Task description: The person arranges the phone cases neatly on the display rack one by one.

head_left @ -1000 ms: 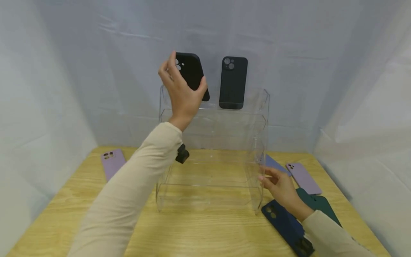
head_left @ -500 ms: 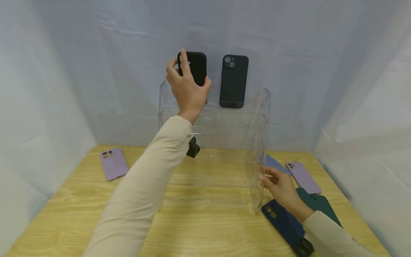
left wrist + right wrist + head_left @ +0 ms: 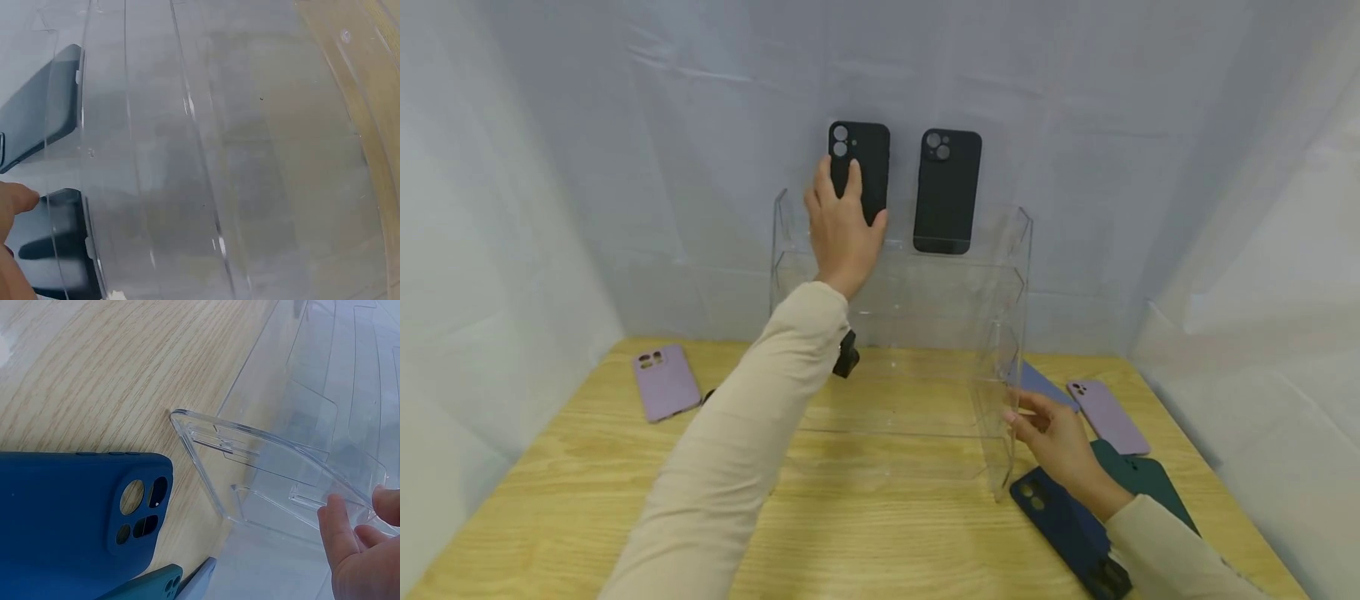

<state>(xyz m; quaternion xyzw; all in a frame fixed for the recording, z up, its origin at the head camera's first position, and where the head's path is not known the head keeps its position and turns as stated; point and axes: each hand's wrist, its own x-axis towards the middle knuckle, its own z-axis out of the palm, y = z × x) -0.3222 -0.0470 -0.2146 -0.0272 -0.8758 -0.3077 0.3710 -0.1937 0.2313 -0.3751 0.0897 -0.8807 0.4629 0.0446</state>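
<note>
On the top tier of a clear acrylic display stand (image 3: 925,287), two black phone cases lean side by side. My left hand (image 3: 844,237) lies against the front of the left black case (image 3: 872,158), fingers extended over it and thumb by its right edge. The right black case (image 3: 947,196) stands apart, untouched. In the left wrist view, part of the left hand (image 3: 9,212) shows beside the cases' lower ends. Low at the stand's right side, my right hand (image 3: 1060,437) pinches the side panel's edge; the right wrist view shows thumb and fingers there.
Right of the stand lie a dark blue phone case (image 3: 1052,508), a green case (image 3: 1142,475), a lilac case (image 3: 1108,417) and a partly hidden periwinkle case (image 3: 1045,387). Another lilac case (image 3: 666,383) lies at the left. White sheeting (image 3: 700,167) encloses the wooden table (image 3: 880,542).
My left hand has brought the left black case upright onto the top tier, moving slightly right, then slid lower on it, baring its camera holes. The right hand has stayed at the stand's edge.
</note>
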